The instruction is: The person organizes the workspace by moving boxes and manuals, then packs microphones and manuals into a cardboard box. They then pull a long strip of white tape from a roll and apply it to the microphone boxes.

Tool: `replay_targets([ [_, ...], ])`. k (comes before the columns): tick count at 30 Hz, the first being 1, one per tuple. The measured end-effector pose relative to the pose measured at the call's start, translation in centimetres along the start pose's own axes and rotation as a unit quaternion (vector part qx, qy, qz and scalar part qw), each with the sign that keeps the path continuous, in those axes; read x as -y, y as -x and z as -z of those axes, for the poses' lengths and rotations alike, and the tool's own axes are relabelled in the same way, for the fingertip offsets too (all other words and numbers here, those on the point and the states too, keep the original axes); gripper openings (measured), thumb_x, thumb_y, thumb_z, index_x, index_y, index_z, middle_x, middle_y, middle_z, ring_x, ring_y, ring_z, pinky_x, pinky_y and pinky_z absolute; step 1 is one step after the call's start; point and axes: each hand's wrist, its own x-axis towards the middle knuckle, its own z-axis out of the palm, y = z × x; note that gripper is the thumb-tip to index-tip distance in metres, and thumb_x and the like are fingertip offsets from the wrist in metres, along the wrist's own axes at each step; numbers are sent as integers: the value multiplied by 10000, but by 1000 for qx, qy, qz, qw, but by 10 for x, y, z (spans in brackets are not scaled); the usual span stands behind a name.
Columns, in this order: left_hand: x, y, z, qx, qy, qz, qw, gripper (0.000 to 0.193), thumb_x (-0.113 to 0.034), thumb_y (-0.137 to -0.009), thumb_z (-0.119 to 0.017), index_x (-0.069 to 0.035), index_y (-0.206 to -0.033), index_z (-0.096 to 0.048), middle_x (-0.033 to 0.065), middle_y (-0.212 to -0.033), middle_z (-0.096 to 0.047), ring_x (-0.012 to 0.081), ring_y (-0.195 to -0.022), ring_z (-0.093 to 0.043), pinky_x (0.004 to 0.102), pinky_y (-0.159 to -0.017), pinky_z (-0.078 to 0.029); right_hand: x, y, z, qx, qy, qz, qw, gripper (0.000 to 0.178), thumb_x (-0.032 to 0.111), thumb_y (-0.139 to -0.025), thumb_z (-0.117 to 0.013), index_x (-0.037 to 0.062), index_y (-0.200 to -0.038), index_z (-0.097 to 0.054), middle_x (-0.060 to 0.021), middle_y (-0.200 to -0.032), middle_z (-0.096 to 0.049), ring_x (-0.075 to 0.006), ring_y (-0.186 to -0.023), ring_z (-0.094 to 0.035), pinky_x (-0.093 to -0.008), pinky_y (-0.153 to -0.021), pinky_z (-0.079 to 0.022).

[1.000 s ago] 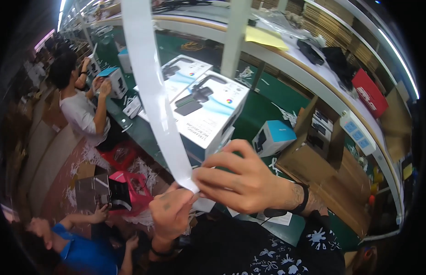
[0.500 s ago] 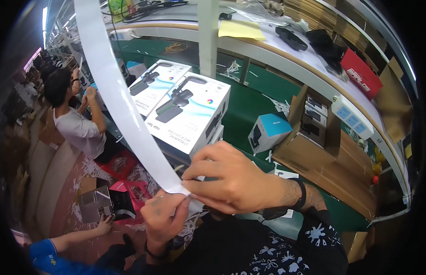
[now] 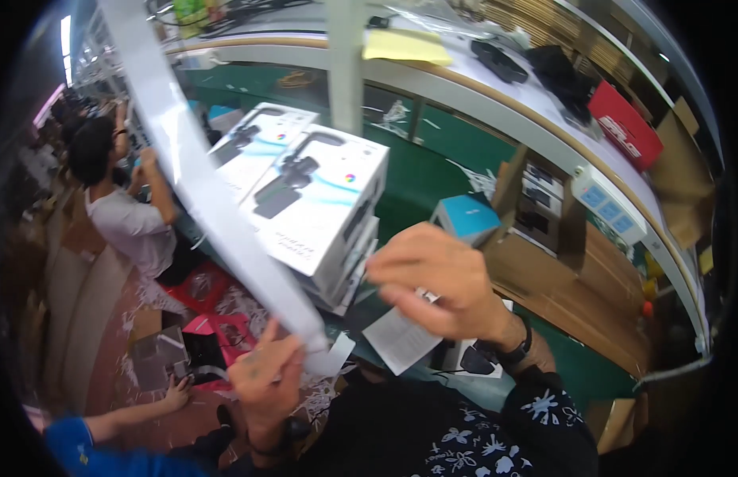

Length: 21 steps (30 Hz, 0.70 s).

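A long glossy white strip (image 3: 202, 183), like label backing paper, runs from the upper left down to my left hand (image 3: 265, 381). That hand pinches it near its lower end, and a short tail sticks out past the fingers. My right hand (image 3: 440, 282) is apart from the strip, its fingers curled together over the bench. Whatever its fingertips hold, if anything, is blurred and hidden. Below it lie a printed white sheet (image 3: 400, 338) and, partly covered by my forearm, a white box with a dark device picture (image 3: 474, 359). White microphone boxes (image 3: 325, 191) stand stacked ahead.
An open carton (image 3: 536, 262) of boxes stands at right, beside a blue-topped box (image 3: 468, 219). A power strip (image 3: 607, 203) is fixed to the shelf edge. Metal post (image 3: 345, 71) rises behind the stack. Two other people work at left, one in a white shirt (image 3: 134, 226).
My right hand has left the strip's end and moved right and slightly up. My left hand has dropped a little, still pinching the strip. The sheet below is now uncovered.
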Motion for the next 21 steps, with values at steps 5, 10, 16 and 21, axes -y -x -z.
replay_targets([
  [5,21,36,10,-54,-12,100,993,230,22,-785,-654,76,-1007,-684,209,-827,-707,177,-614,-643,263,-588,-479,-78,141,0,-128,230,-271,926,143,14,-814,-634,-8,-939,-701,-159,-1005,-695,-310,-861,-660,-368,-754,-522],
  [10,29,42,3,-62,17,158,985,217,2,-835,-627,101,-1022,-672,120,-705,-666,124,-578,-581,238,-546,-437,-141,314,-59,-33,399,-438,805,21,51,-749,-608,32,-740,-611,-144,-783,-630,-362,-725,-613,-465,-660,-502],
  [16,32,35,-8,-34,1,162,986,171,14,-859,-611,102,-994,-667,89,-675,-631,96,-570,-532,230,-522,-403,-152,331,-79,-33,393,-446,804,42,50,-754,-616,12,-769,-623,-148,-824,-647,-353,-754,-632,-448,-669,-515],
  [21,37,35,-12,-40,0,163,986,146,12,-864,-620,106,-968,-660,72,-661,-608,84,-565,-503,226,-511,-379,-139,322,-79,-7,382,-381,842,162,98,-803,-628,-40,-883,-658,-162,-902,-657,-343,-813,-629,-430,-752,-507],
])
